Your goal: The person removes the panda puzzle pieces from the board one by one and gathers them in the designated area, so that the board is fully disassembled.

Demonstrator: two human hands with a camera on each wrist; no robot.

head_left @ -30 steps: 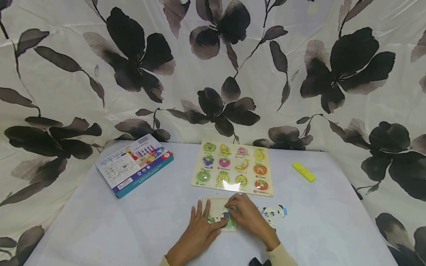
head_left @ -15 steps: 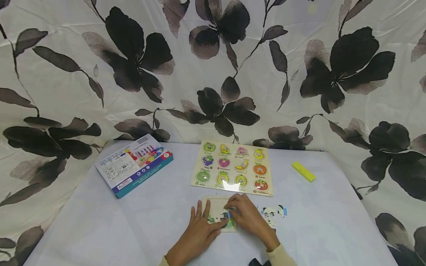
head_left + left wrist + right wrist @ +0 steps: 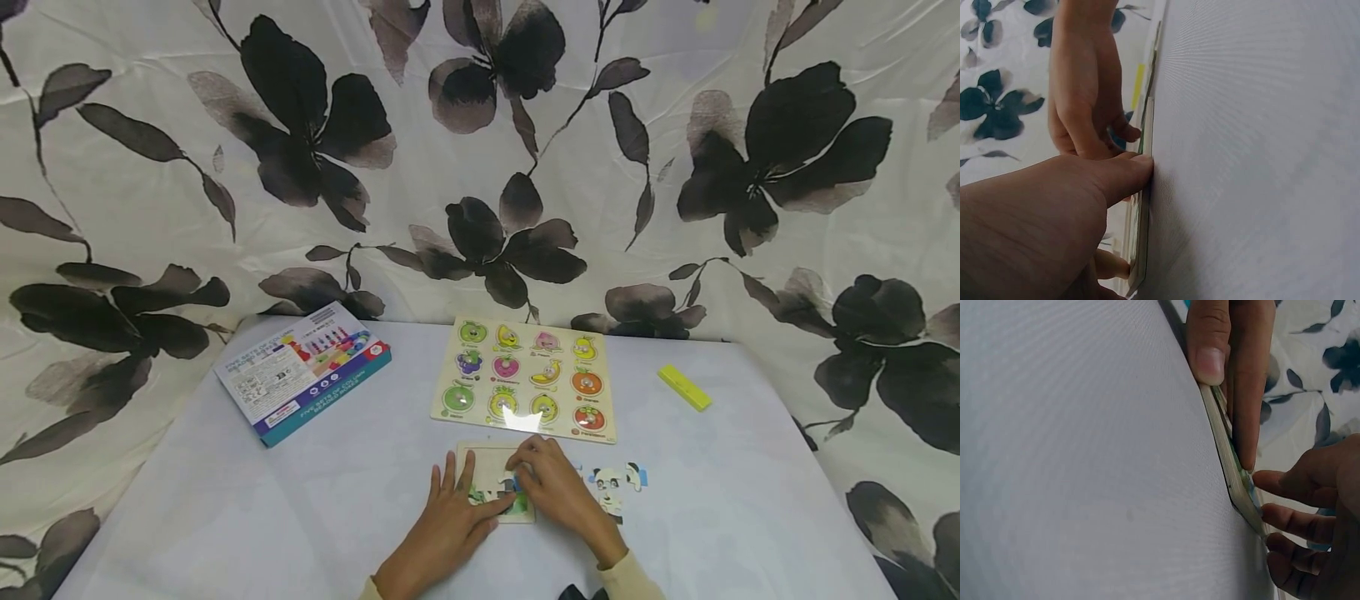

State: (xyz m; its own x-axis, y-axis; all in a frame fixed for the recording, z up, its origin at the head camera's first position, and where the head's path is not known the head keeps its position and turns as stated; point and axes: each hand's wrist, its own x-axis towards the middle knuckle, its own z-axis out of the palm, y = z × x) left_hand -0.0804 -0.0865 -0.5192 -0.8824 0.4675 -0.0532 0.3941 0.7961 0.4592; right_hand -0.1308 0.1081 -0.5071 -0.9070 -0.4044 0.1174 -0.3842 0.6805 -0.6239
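Observation:
A small wooden puzzle tray [image 3: 487,454] lies flat on the white-covered table, with green and dark pieces in its lower part. My left hand [image 3: 453,518] rests over its left side with fingers spread; its thumb reaches across the pieces. At the tray's right side, my right hand [image 3: 561,490] has curled fingers and pinches a small blue-edged puzzle piece [image 3: 517,482], mostly hidden beneath the fingertips. In the right wrist view, these fingertips meet the tray's edge [image 3: 1225,447]. Loose panda-face [image 3: 606,477] and blue-and-white [image 3: 637,476] pieces lie right of my right hand.
Behind the tray lies a fruit puzzle board [image 3: 525,379]. A printed cardboard box [image 3: 303,371] is at the back left, a yellow block [image 3: 684,387] at the back right. Part of a black object [image 3: 582,592] shows at the near edge. Floral cloth [image 3: 480,167] hangs behind.

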